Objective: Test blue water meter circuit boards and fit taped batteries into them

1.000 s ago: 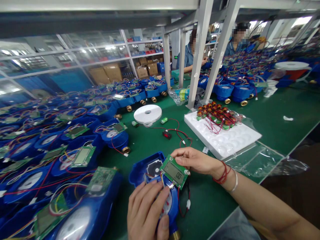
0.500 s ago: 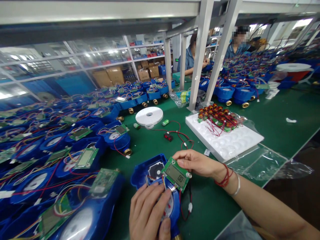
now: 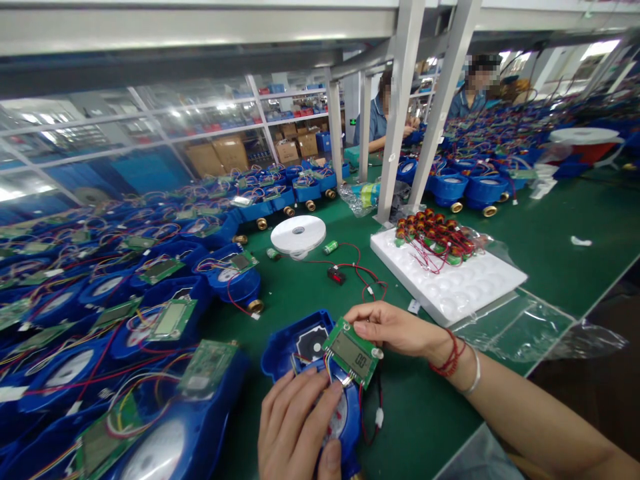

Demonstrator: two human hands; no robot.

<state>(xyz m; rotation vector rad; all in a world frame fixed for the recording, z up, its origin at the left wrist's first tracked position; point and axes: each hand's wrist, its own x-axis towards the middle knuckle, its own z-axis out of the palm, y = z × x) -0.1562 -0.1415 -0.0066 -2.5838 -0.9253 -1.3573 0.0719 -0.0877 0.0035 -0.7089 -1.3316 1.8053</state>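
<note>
Between the thumb and fingers of my right hand (image 3: 383,325) is a green circuit board (image 3: 353,353) with an LCD showing what looks like 0.0. The board is tilted above a blue water meter (image 3: 296,331), and wires join the two. My left hand (image 3: 300,423) is closed over the meter's near side, its fingers lying across the housing and partly hiding the round dial (image 3: 337,417). A red and black lead with a white connector (image 3: 379,418) hangs from the board to the green tabletop.
Rows of blue meters (image 3: 107,287) with boards and wires fill the left. Ahead lie a white tape roll (image 3: 299,235), a green battery (image 3: 331,247) and a red display module (image 3: 336,275). A foam tray (image 3: 450,287) carries wired parts. Beyond metal posts (image 3: 400,113), two people sit.
The digits on the LCD look slightly different. Both hands, the board and the meter stay nearly in place.
</note>
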